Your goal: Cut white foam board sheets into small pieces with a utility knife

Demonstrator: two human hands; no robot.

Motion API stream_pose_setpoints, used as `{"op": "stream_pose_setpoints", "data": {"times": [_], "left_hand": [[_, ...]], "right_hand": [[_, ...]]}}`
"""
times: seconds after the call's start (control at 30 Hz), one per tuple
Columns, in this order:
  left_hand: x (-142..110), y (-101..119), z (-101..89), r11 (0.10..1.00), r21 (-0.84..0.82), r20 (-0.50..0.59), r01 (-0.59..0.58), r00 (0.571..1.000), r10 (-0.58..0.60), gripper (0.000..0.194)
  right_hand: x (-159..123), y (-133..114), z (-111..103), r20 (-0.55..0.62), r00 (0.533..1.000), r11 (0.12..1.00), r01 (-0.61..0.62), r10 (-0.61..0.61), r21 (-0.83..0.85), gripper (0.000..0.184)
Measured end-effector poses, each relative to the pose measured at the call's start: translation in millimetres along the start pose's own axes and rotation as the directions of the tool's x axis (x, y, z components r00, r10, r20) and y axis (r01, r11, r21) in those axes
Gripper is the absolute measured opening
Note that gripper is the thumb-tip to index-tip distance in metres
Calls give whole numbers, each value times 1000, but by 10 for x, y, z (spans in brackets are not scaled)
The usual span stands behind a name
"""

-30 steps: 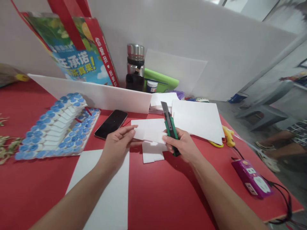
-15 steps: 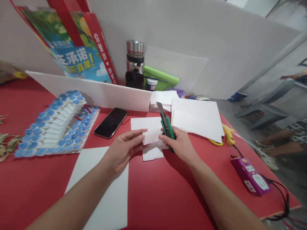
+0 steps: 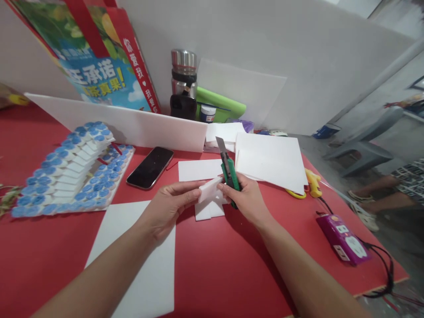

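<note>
My left hand (image 3: 174,201) pinches the left end of a small white foam-board piece (image 3: 210,189), thumb on top. At the piece's other end are the thumb and fingertips of my right hand (image 3: 247,194). That same hand also grips a green and black utility knife (image 3: 231,172), its blade out and pointing up and away. Underneath, further white cut pieces (image 3: 202,211) lie on the red table, partly covered by my fingers. Just behind them is a white strip (image 3: 198,170). A large white sheet (image 3: 145,260) lies below my left forearm.
At left stands a blue-and-white craft model with steps (image 3: 66,172), beside a phone (image 3: 150,168). A long white board (image 3: 132,126) stands upright behind. White sheets (image 3: 271,159), a yellow glue gun (image 3: 314,183) and a purple power strip (image 3: 344,238) are at right. A person's legs (image 3: 384,187) show beyond.
The small white piece has tilted between my hands, its right end now higher. The knife stays in my right hand. The whole view has shifted slightly.
</note>
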State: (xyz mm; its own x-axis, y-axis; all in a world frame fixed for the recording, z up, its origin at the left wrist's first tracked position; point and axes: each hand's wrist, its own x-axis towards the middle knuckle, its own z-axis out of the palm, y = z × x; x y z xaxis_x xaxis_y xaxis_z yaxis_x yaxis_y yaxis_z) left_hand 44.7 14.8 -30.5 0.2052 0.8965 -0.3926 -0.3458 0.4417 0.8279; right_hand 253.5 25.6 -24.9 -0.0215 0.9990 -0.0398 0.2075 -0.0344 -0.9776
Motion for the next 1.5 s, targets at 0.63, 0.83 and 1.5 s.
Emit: {"op": "stream_pose_setpoints", "data": {"times": [0.63, 0.83, 1.5], "left_hand": [[4, 45, 70, 878, 261, -169, -402, 876, 451, 28], [-13, 48, 88, 839, 266, -149, -474, 840, 522, 19], [-8, -2, -2, 900, 294, -185, -322, 905, 384, 35]], "right_hand": [[-24, -7, -42, 40, 996, 974, 63, -73, 220, 32], [-77, -31, -18, 33, 990, 959, 122, -135, 257, 27], [7, 20, -47, 175, 985, 933, -57, -7, 356, 24]]}}
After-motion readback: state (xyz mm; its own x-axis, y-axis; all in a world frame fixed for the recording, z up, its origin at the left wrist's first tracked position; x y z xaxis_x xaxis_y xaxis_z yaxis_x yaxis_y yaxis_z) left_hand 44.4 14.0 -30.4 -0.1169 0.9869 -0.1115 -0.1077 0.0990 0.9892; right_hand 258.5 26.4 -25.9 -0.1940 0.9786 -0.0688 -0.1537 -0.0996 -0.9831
